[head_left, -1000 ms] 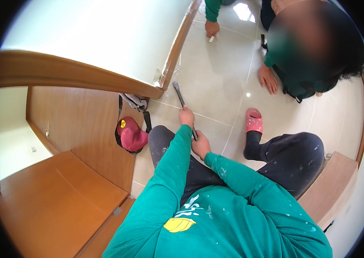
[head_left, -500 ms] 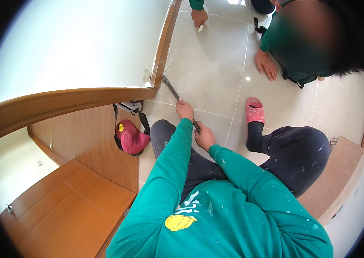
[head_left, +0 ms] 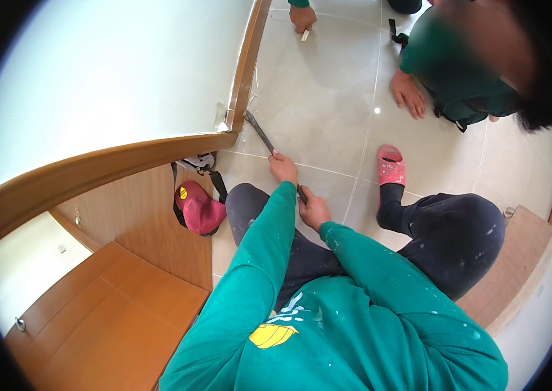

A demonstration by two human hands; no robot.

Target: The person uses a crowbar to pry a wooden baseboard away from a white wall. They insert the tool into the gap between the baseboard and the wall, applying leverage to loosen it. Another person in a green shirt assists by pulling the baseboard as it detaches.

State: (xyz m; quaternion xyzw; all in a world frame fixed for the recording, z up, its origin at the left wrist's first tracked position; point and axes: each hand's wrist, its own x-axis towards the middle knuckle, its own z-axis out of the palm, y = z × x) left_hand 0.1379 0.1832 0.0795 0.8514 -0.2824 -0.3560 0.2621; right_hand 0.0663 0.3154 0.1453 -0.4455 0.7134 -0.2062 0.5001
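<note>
Both my hands grip a dark metal pry bar (head_left: 260, 133), which slants over the tiled floor. My left hand (head_left: 283, 167) is wrapped round its middle, and my right hand (head_left: 314, 209) closes on the end nearer me. The bar's far tip lies at the foot of the brown wooden baseboard (head_left: 239, 104), close to the wall corner. Whether the tip touches the wood or sits behind it, I cannot tell. At that corner a chipped, pale patch (head_left: 222, 117) shows on the wall.
At the far right a person in green crouches, one hand (head_left: 408, 94) flat on the tiles. Their other hand (head_left: 302, 19) holds a small pale piece (head_left: 305, 36). A red cap (head_left: 200, 207) hangs by a wooden panel at left. A wooden box (head_left: 510, 264) stands right of my knee.
The bar's tip has shifted slightly up and left along the baseboard, and my hands have moved a little to the right in the picture. Both keep their grip.
</note>
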